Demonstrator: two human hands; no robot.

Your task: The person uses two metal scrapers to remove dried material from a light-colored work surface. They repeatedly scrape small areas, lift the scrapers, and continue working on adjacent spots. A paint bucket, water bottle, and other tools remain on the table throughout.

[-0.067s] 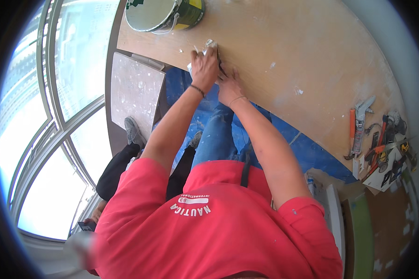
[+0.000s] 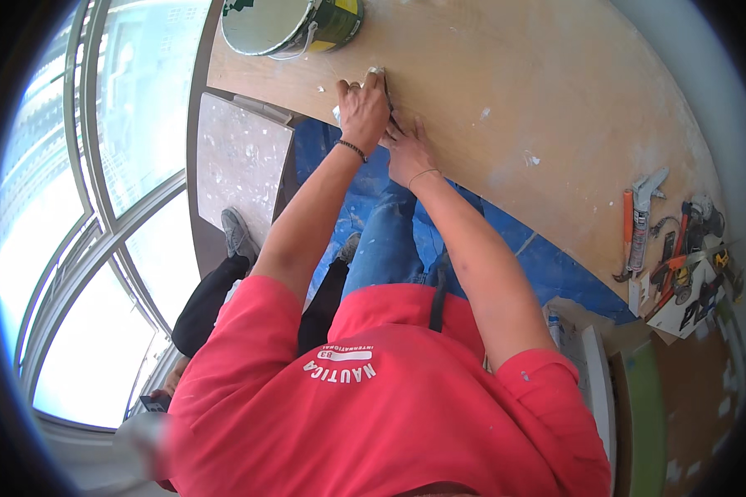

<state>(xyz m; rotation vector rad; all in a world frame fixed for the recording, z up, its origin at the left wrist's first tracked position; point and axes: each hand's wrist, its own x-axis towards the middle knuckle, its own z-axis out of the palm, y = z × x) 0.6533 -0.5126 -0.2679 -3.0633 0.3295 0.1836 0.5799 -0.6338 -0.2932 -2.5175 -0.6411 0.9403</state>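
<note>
Landmark = wooden board (image 2: 506,99), big curved plywood sheet across the top of view.

Far left of board: tall window panes (image 2: 99,207), bright outside. Betw. window and board's left end, a grey speckled slab (image 2: 240,157), square-ish, lying lower than the board. Below that, someone else's legs in dark trousers w/ grey shoe (image 2: 239,236), well clear of the hands.

On board's upper left corner: paint bucket (image 2: 294,25), green-yellow wall, pale contents, wire handle hanging toward the hands.

Left hand (image 2: 363,112) lies on board near its front edge, just right of and below the bucket. Fingers curled over a small whitish scrap (image 2: 376,73) (rag or paper, can't tell which), pressed down on the wood; a bit more white shows at the thumb side. Beaded bracelet on that wrist.

Right hand (image 2: 406,153) just beside the left, touching it, at board's front edge. Fingers spread flat on the wood, nothing visibly held; whether it pinches anything under the left hand I can't tell.

Under board's edge: blue tarp (image 2: 555,265) on floor, person's jeans over it.

Far right end of board: orange-handled tool (image 2: 627,236) and grey caulking gun (image 2: 645,215) side by side, then a heap of mixed hand tools (image 2: 692,277) at the rim.
</note>
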